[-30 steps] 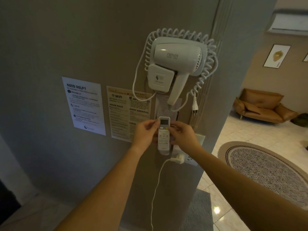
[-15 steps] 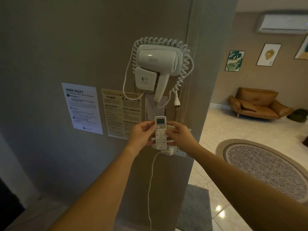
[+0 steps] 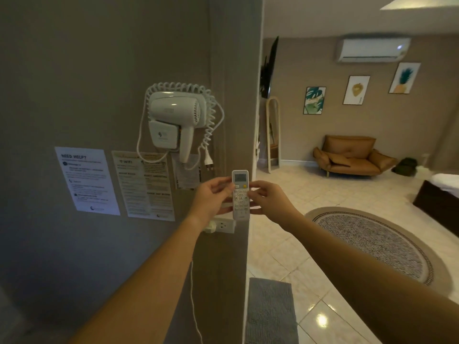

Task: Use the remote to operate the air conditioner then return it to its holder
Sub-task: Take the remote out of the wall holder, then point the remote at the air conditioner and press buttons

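**Remote held upright at the corner of a grey wall**

At the far left of a grey partition wall, a white notice (image 3: 87, 181) headed "NEED HELP?" hangs beside a cream sheet (image 3: 145, 186) with a WIFI heading. Above and to their right, a white wall-mounted hair dryer (image 3: 175, 120) sits in its cradle, its coiled cord looping round it and its plug (image 3: 209, 163) dangling loose. Below, a white wall socket (image 3: 223, 226) carries a plugged-in adapter whose thin white cable (image 3: 193, 291) trails down the wall.

At the wall's corner, the person's left hand (image 3: 211, 198) pinches the left edge of the remote (image 3: 240, 194) between thumb and fingers, while the right hand (image 3: 269, 199) pinches its right edge in the same way. The white remote stands upright between the two hands, display at the top and keypad facing the camera, in front of the wall's edge and just above the socket. Its holder cannot be made out behind the hands.

Beyond the corner, a grey mat (image 3: 270, 311) lies on the tiled floor, with a round patterned rug (image 3: 377, 244) farther out. A tan sofa (image 3: 352, 155) stands against the far wall under three framed prints, and the air conditioner (image 3: 372, 49) is mounted high on that wall.
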`<state>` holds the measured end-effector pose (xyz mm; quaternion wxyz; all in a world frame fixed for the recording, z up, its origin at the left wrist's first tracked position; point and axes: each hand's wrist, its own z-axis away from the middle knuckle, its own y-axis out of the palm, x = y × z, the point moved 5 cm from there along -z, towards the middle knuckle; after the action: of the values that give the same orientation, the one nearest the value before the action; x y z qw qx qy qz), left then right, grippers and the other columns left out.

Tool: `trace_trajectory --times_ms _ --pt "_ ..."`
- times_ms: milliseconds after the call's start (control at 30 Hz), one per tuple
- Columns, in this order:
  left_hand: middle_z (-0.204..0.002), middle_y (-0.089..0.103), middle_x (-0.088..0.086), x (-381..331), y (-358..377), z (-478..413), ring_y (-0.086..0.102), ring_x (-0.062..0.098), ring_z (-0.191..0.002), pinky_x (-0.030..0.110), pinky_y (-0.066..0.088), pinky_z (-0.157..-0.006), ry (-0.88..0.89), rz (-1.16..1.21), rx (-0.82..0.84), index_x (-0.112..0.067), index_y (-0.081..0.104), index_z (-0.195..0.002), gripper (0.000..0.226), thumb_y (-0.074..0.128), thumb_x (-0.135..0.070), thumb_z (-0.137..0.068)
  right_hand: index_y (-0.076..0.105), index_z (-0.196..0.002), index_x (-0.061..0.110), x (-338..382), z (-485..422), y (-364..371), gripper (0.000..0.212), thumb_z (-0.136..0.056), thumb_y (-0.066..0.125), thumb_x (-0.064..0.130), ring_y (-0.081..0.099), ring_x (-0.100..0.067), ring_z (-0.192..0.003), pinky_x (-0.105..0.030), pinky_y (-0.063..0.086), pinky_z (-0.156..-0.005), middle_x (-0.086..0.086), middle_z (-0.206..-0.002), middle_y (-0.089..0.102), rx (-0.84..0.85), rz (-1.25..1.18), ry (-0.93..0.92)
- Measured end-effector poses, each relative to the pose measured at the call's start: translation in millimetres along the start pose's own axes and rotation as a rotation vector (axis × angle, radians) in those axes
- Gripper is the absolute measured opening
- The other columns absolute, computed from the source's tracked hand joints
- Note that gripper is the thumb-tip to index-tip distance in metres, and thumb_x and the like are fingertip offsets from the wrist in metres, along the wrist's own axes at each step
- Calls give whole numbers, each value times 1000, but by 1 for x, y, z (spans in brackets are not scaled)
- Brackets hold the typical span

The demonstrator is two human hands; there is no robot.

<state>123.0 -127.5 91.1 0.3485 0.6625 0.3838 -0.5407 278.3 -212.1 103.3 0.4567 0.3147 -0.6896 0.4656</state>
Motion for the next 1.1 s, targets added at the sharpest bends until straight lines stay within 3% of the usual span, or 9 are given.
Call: trace_trajectory --times_ms 100,267,467,700,800,1100 --pt "-112 81 2 -17 42 7 82 16 -86 36 68 -70 33 -4 37 -17 73 -126 26 70 -14 -100 63 -134 11 2 15 -41 29 -106 58 11 75 -33 -106 -55 62 -93 -15 -115 74 -44 -6 -8" --pt "-115 81 4 -36 111 14 79 28 -103 52 66 -84 72 -36 87 -24 73 -125 26 72 -19 -99 62 -136 11 1 46 -113 31 -105 58 10 75 -30 -107 -52 63 -92 -13 -115 75 -99 -18 -32" --pt "-113 82 3 -55 201 31 81 25 -100 43 68 -78 122 -31 160 -25 74 -128 29 72 -22 -100 64 -134 15 -7 88 -200 28 -106 57 14 77 -24 -103 -38 67 -82 -10 -113 76 -163 -2 -70" --pt "-109 83 3 -77 301 55 82 22 -93 42 68 -75 139 6 238 -18 74 -128 28 72 -19 -100 65 -134 11 -12 142 -294 28 -106 58 13 78 -27 -101 -45 67 -84 -14 -111 77 -250 -2 -97" --pt "-110 83 6 -84 341 61 81 27 -96 50 67 -81 144 28 260 -18 76 -121 22 73 -19 -99 65 -135 12 -13 161 -331 30 -106 58 14 78 -26 -101 -47 66 -84 -12 -111 78 -296 3 -106" --pt "-110 83 3 -107 430 71 81 23 -99 48 67 -84 194 24 396 -17 75 -130 32 74 -25 -98 65 -134 20 -16 204 -411 29 -106 59 16 79 -17 -97 -38 67 -75 -11 -110 78 -416 -4 -131"
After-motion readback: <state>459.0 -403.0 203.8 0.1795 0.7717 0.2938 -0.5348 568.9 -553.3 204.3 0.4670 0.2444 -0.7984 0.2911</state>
